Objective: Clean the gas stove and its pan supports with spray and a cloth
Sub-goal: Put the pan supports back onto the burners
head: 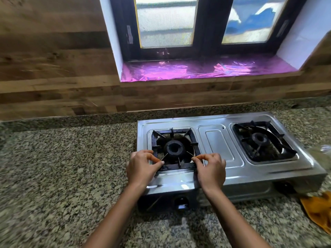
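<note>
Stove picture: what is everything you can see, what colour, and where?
stove: one, silver, on the counter
left pan support: one, black, stove's left side
right pan support: one, black, stove's right side
burners: two, black, inside the supports
knobs: two, black, stove front
cloth: one, orange, counter's right edge
counter: one, speckled grey
window: one, dark frame, above the wooden wall
left hand: pinches left pan support's near corner
right hand: pinches its other near corner

Head-worn view, forward and down, close above the gas stove (220, 140).
</note>
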`<control>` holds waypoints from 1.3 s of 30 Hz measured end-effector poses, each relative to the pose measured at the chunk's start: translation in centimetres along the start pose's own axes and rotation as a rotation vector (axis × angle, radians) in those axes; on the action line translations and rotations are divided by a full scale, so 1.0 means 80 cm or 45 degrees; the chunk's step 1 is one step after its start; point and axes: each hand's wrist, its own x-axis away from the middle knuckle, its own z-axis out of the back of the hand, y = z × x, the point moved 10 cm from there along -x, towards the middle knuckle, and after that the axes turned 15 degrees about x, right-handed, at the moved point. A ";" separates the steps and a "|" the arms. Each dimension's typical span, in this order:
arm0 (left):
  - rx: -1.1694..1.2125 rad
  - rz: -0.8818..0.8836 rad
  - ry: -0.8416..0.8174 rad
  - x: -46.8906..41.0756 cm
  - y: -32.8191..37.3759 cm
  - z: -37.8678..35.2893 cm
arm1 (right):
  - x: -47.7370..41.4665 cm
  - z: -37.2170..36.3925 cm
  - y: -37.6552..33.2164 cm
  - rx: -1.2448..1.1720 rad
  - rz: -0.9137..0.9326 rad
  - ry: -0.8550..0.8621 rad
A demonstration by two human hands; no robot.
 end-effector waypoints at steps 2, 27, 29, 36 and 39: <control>-0.003 -0.028 -0.005 0.001 0.005 -0.002 | -0.003 0.003 -0.001 0.038 0.036 0.010; 0.071 -0.294 -0.088 0.014 -0.006 -0.005 | 0.000 0.004 -0.008 0.047 0.132 -0.053; 0.069 -0.300 -0.095 0.012 -0.009 -0.004 | 0.002 0.002 -0.008 0.055 0.134 -0.059; 0.084 -0.309 -0.133 0.010 -0.014 -0.001 | 0.005 -0.001 -0.010 0.110 0.148 -0.036; 0.056 -0.324 -0.133 0.017 -0.015 -0.005 | 0.006 0.001 -0.011 0.166 0.169 -0.015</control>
